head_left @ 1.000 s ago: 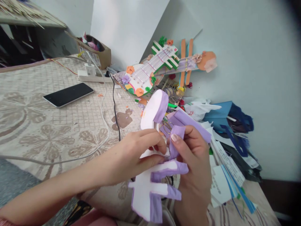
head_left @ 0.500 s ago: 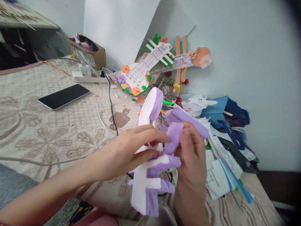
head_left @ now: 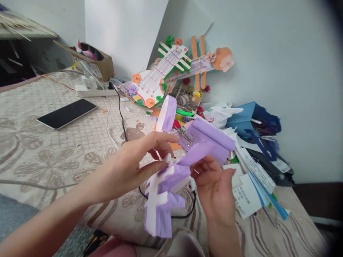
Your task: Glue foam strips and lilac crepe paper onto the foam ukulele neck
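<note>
My left hand (head_left: 120,167) pinches the middle of a small paper guitar (head_left: 154,194), fingers curled over its white face and thumb close below them. Purple crepe paper covers the guitar's side edges and pegs; its rounded end sticks up beyond my fingers. A loose purple crepe paper strip (head_left: 197,152) runs from the pinched spot out to the right. My right hand (head_left: 217,192) is under the strip's free end, fingertips against it, with the thumb standing apart. Behind lie a purple crepe paper roll (head_left: 214,134) and scissors (head_left: 187,138).
Two decorated paper guitars (head_left: 154,84) lean at the wall. A phone (head_left: 66,113), a power strip (head_left: 96,92) with cables and a cardboard box (head_left: 103,67) are at left. Right of my hands lie paper scraps (head_left: 248,200) and a blue bag (head_left: 241,116). A green marker (head_left: 184,113) lies behind.
My right hand has moved lower and its thumb has come off the strip, which now stretches out flatter. The guitar has tilted, showing more of its purple side. The view has shifted slightly.
</note>
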`<state>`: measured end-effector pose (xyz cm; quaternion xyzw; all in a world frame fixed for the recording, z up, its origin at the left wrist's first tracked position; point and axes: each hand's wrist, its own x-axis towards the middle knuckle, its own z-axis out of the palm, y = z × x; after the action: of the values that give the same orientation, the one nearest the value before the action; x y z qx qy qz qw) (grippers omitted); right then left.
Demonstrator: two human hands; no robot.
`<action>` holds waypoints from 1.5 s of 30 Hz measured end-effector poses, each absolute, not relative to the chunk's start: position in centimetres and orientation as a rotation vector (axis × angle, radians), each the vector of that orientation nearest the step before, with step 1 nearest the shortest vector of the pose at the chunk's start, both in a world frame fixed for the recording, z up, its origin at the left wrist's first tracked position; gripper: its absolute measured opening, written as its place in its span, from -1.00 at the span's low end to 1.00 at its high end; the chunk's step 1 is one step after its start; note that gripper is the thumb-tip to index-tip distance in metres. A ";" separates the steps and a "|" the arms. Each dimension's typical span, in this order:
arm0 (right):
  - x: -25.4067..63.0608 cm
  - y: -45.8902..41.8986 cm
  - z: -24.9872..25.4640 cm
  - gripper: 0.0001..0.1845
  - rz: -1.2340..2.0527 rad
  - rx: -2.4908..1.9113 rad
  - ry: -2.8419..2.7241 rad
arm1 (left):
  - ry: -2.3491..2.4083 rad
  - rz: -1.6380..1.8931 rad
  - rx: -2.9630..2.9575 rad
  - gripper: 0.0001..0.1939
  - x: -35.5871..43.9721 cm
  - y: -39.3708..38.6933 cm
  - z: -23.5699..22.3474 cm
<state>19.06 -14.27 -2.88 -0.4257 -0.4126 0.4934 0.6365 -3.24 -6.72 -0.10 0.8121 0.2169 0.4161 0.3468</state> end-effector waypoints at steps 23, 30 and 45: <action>18.0 -15.8 -3.8 -0.75 0.994 -1.063 -1.499 | 0.580 1.069 1.940 -0.64 -4.1 -8.9 -0.8; 18.3 -13.5 -4.6 -0.60 0.979 -0.999 -1.419 | 0.583 1.060 1.907 -0.67 -4.2 -9.8 -1.0; 17.7 -9.3 -4.3 -0.60 0.445 -0.995 -2.035 | 0.592 1.091 1.632 -0.67 -5.4 -10.4 -3.7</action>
<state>17.68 -9.34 -4.33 -0.3943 -0.8062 0.1764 0.4043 -5.37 -10.37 -3.68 0.6805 0.2468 0.4546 0.5189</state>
